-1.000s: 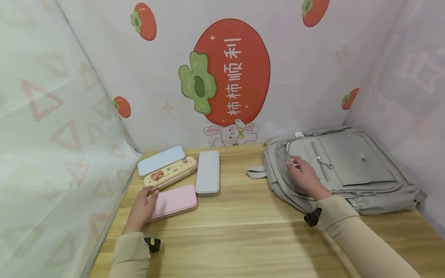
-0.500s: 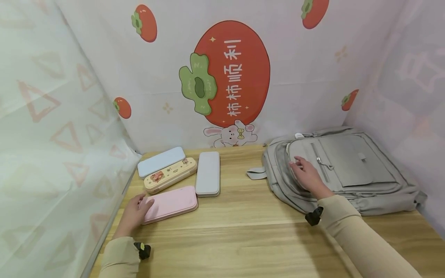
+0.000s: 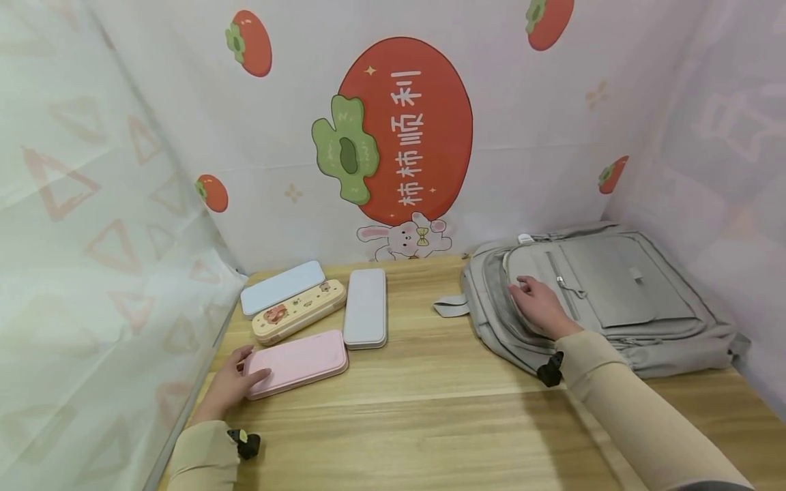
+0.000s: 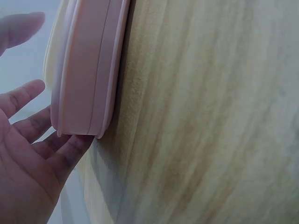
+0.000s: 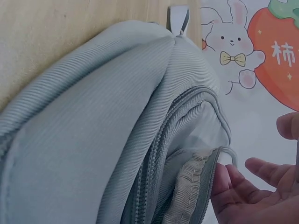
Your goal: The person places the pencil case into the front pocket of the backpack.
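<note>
In the head view a closed pink pencil case (image 3: 297, 365) lies on the table, its left end within reach of my left hand (image 3: 224, 386). The left wrist view shows the fingers of that hand (image 4: 28, 158) at the pink case's (image 4: 84, 65) end, some partly hidden behind it, and the thumb spread away. At right, a grey backpack (image 3: 626, 279) lies flat. My right hand (image 3: 540, 305) is over its zipped pocket. Up close, the right hand's fingers (image 5: 252, 186) touch the edge of the opened pocket flap (image 5: 191, 186), thumb apart.
Beside the pink case lie a yellow case with cartoon prints (image 3: 301, 310), a light blue case (image 3: 284, 286) and a pale grey case (image 3: 366, 307). A wooden table (image 3: 393, 423) runs to a printed cloth wall (image 3: 276, 123) behind, with cloth at both sides.
My left hand has moved down and left from between the yellow and pink cases to the pink case's left end. The right hand has shifted slightly right and remains over the backpack pocket.
</note>
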The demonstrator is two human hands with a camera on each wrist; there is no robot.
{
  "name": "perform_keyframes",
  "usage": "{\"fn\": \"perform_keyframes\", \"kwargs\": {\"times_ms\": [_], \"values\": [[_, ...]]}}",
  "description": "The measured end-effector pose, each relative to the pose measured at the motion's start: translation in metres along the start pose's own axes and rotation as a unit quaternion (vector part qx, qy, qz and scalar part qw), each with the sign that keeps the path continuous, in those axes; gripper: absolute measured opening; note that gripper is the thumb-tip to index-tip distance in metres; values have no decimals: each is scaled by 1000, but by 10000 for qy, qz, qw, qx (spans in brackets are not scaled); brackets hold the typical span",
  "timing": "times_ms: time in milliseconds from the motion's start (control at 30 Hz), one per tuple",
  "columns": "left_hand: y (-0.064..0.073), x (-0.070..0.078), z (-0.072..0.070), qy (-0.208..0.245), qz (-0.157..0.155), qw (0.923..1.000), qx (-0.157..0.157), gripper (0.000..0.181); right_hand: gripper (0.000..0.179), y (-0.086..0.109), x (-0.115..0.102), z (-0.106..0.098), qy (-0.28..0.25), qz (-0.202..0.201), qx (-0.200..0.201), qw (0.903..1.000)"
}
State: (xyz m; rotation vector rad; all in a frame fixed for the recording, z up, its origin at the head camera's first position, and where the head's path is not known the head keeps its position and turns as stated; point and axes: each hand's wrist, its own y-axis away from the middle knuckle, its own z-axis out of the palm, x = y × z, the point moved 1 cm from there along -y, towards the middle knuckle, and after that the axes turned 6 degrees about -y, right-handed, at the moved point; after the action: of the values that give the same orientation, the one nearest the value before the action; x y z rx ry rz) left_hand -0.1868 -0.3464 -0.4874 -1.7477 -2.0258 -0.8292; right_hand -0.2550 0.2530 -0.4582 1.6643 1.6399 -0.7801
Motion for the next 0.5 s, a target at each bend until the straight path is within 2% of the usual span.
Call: {"fn": "perform_keyframes", "kwargs": {"times_ms": [133,333,500], "values": [[-3,-1,-1,74,69,9999,-135,86,62,-6,-1,-1,95,151,-46,9998],[-4,0,-4,23,221,9992,-317,89,60,-11,2,0,297,54,0,9995],[-2,2,-7,-345,420,9979,-360,90,55,-14,7,4,444,-88,181,9988]]}}
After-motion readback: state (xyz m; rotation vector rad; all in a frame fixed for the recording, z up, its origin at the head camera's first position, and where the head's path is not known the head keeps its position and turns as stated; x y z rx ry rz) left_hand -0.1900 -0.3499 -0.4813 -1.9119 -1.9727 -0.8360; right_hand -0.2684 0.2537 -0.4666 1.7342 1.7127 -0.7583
